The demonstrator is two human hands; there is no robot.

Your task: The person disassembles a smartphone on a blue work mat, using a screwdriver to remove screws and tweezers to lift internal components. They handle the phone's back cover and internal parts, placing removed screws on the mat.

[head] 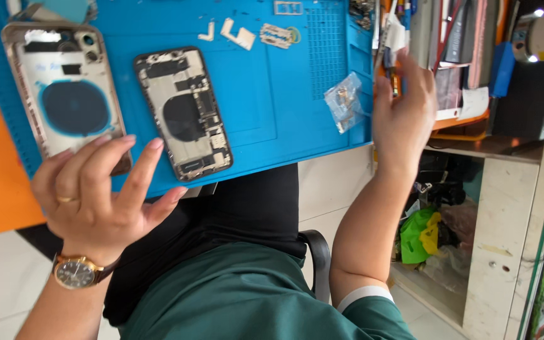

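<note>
lying on the blue mat (272,107), the opened phone (184,113) sits between the empty, open left hand (96,195) and right hand (404,113).

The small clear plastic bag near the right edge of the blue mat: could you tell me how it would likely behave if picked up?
The clear bag looks crinkled and thin, so it would probably flop. It seems to hold only small metal parts, so it is likely light. On the smooth blue mat it would probably slide, not roll.
</note>
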